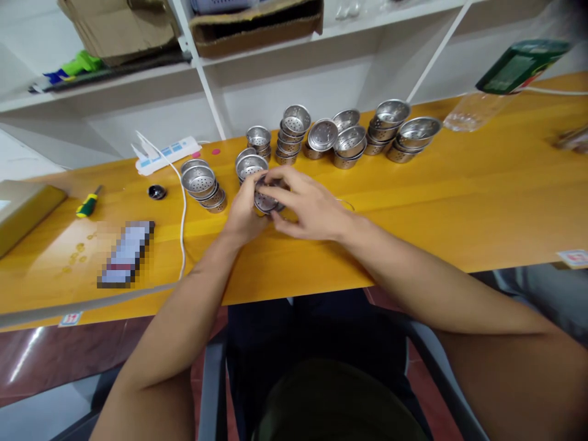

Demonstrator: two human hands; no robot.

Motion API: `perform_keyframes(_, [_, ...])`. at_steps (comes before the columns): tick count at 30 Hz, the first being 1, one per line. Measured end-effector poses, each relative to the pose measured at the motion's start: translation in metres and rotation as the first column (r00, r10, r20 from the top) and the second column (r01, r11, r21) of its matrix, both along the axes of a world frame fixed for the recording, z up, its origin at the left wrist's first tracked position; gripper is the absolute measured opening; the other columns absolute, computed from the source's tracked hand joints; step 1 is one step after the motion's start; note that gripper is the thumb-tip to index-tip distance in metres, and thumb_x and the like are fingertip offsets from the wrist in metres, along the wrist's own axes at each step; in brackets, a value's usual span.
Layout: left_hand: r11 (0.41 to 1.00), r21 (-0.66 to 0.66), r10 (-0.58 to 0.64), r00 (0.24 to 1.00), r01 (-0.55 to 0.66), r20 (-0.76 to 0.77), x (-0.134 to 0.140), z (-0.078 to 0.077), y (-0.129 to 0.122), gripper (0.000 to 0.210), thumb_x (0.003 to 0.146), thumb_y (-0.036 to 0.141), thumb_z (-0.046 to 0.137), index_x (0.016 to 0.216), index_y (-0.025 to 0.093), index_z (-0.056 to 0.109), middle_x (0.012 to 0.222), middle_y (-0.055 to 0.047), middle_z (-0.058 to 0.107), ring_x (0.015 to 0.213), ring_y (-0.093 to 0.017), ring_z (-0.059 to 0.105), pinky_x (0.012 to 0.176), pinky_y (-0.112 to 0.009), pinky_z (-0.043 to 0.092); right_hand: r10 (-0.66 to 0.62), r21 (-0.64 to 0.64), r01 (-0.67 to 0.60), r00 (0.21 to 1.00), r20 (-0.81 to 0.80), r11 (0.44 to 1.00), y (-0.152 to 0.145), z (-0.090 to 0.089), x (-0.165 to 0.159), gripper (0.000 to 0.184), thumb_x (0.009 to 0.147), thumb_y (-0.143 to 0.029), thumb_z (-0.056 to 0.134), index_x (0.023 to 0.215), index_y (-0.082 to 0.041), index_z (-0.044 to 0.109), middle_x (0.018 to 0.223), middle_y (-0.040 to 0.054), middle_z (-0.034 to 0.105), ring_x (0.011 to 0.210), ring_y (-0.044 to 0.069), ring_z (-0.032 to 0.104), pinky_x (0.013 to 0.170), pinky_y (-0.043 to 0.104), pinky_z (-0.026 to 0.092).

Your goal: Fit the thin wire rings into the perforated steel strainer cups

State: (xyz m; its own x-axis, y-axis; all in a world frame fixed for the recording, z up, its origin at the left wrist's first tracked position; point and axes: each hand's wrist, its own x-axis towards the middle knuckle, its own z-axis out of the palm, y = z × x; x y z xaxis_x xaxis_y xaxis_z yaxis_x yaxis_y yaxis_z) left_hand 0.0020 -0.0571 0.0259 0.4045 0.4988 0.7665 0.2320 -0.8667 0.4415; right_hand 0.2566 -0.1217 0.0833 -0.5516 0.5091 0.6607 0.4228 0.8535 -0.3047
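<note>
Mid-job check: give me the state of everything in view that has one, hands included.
Left hand: closed around the held cup
Right hand: fingers bent at the cup's mouth
Held cup: partly hidden by fingers
Other metal cups: mostly stacked, mouths up
Screwdriver: lying on the table
Phone: lying face up, screen unreadable
Power strip: cannot tell if powered
White cable: trailing loosely
Bottle: standing, contents unclear

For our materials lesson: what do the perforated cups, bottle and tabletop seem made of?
Perforated cups: metal, probably steel, given their silvery shine.
Bottle: likely clear plastic, see-through below its green label.
Tabletop: glossy from reflections, wood-coloured; real wood or laminate, unclear.
</note>
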Motion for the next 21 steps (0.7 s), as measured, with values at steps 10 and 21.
perform_keyframes(10, [0.996,-0.082,-0.037,0.998,0.032,-0.056,-0.005,-0.001,-0.003,0.077,0.111,0.046,0.09,0.18,0.037,0.056,0.173,-0.012,0.079,0.163,-0.036,0.082,0.14,-0.06,0.071,-0.131,0.043,0.126,0.981,0.144,0.991,-0.013,0.006,-0.017,0.006,0.114,-0.027,0.068,0.108,-0.025,0.069,0.124,0.0175,0.081,0.117,0.039,0.07,0.104,0.056,0.054])
perform_keyframes(21, [0.995,-0.026,-0.093,0.993,0.092,-0.073,0.002,-0.004,0.001,0.083,0.114,0.059,0.092,0.183,0.036,0.053,0.169,-0.013,0.074,0.162,-0.037,0.079,0.14,-0.06,0.069,-0.126,-0.195,0.097,0.981,-0.144,0.976,-0.003,0.013,-0.01,0.045,0.119,-0.045,0.077,0.094,-0.03,0.042,0.091,0.0017,0.057,0.086,0.025,0.053,0.087,0.045,0.046])
